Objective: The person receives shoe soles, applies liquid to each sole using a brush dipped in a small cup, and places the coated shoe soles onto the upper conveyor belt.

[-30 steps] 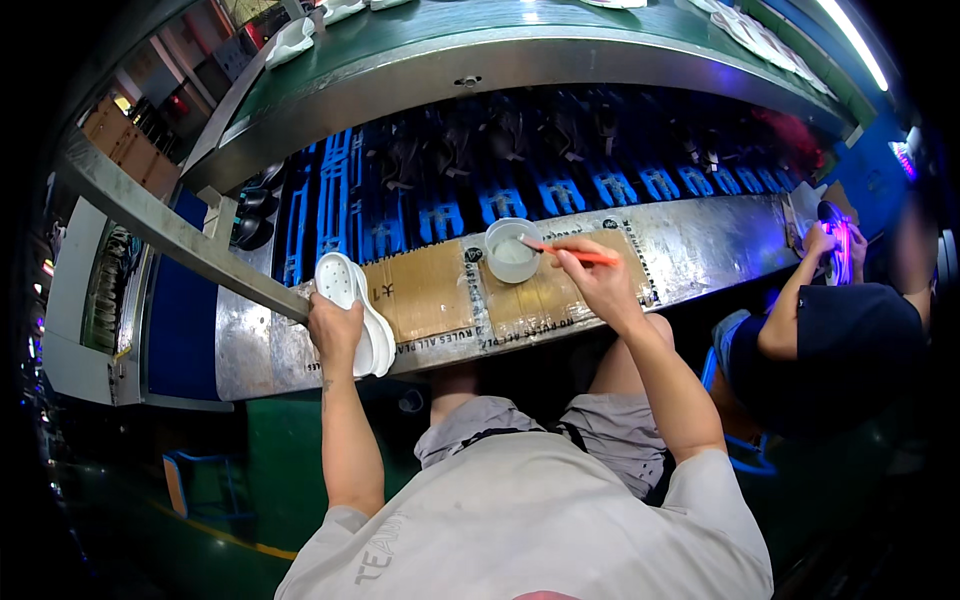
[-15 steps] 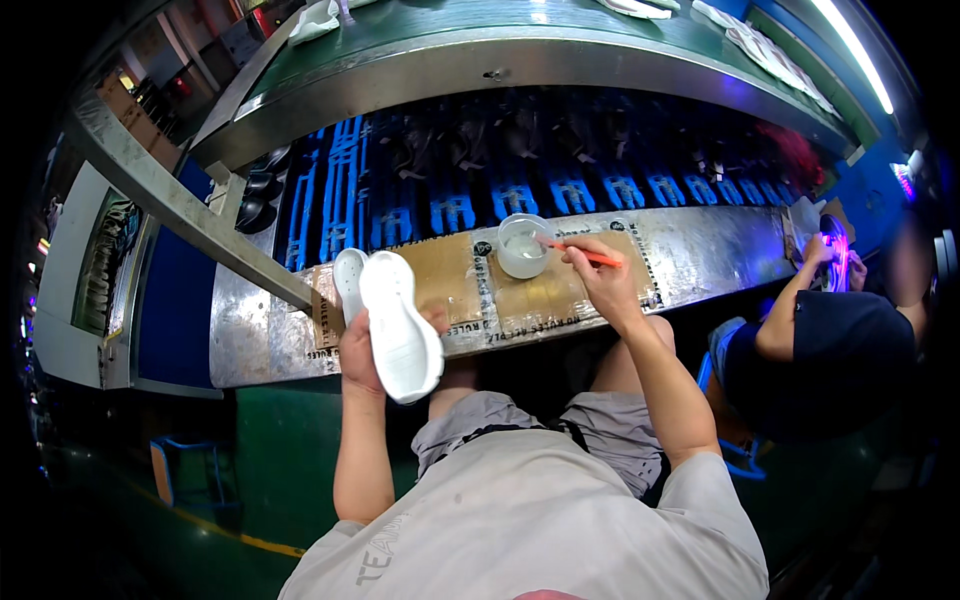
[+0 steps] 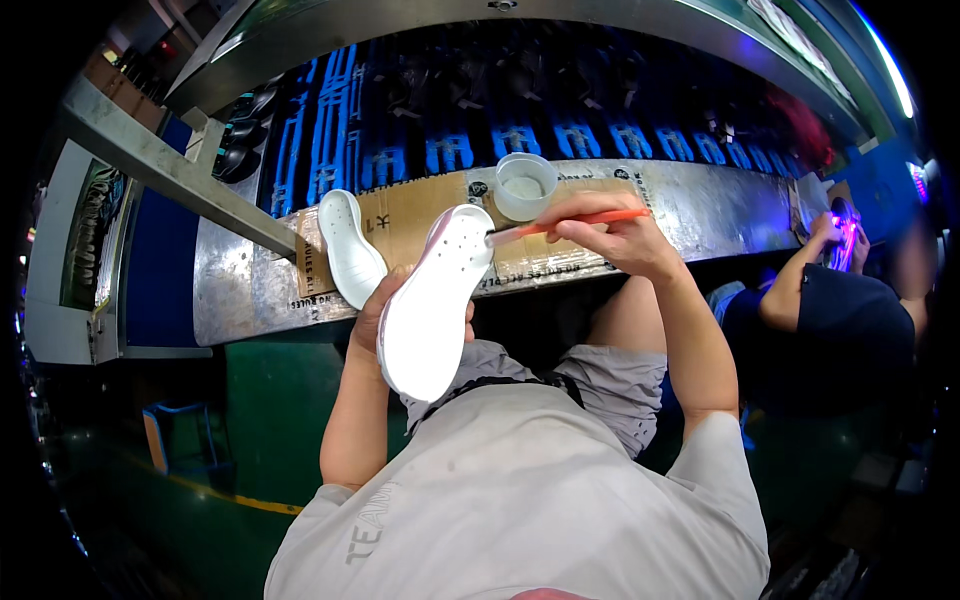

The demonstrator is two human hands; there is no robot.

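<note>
My left hand (image 3: 377, 312) is closed around a white shoe sole (image 3: 432, 310), its hollow side up and tilted, in front of the bench edge. Between the fingers of my right hand (image 3: 620, 235) is a brush (image 3: 585, 218) with a red-orange handle. The brush's pale tip touches or nearly touches the sole's rim at its far end. Another white shoe sole (image 3: 350, 250) lies on the cardboard, left of the held one. Behind the brush stands a translucent plastic tub (image 3: 526, 188) with whitish contents.
Taped cardboard (image 3: 400, 215) covers part of the metal bench (image 3: 235, 290). Beyond it runs a dark bay with blue supports (image 3: 450, 152). A slanting metal post (image 3: 185, 175) rises at the left. On the right, a co-worker (image 3: 850, 325) sits close to the bench.
The brush has come from the tub to the held sole's far end. The held sole has moved slightly right, showing the other sole more fully. My view has tilted down.
</note>
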